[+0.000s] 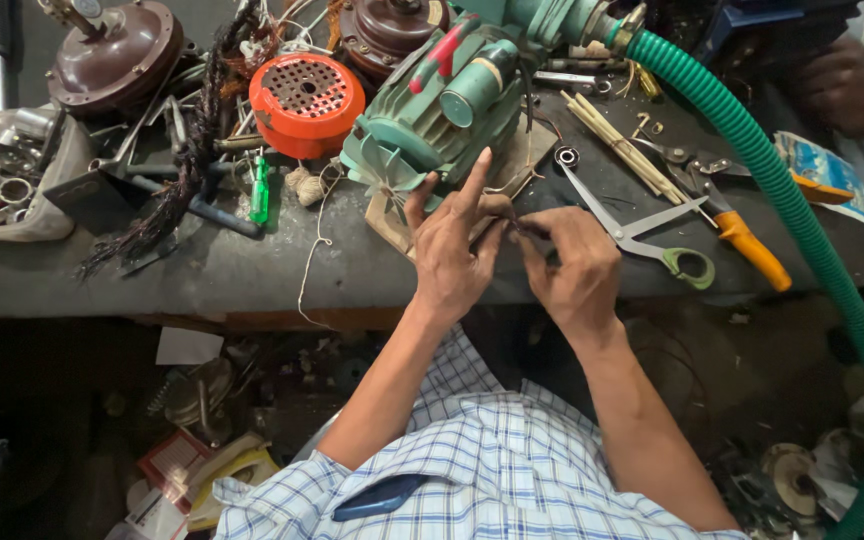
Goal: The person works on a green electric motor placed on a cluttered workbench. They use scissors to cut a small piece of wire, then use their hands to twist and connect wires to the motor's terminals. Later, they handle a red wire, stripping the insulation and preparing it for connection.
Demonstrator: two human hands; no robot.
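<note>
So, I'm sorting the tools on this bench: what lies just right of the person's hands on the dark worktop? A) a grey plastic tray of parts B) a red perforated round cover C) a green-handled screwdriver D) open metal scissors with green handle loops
D: the open metal scissors with green handle loops lie on the dark worktop just beside the right hand; the other three sit left of the hands.

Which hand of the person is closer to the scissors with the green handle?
The right hand. It works just left of the scissors, beside the blades. The left hand is farther left, in front of the green motor.
</note>
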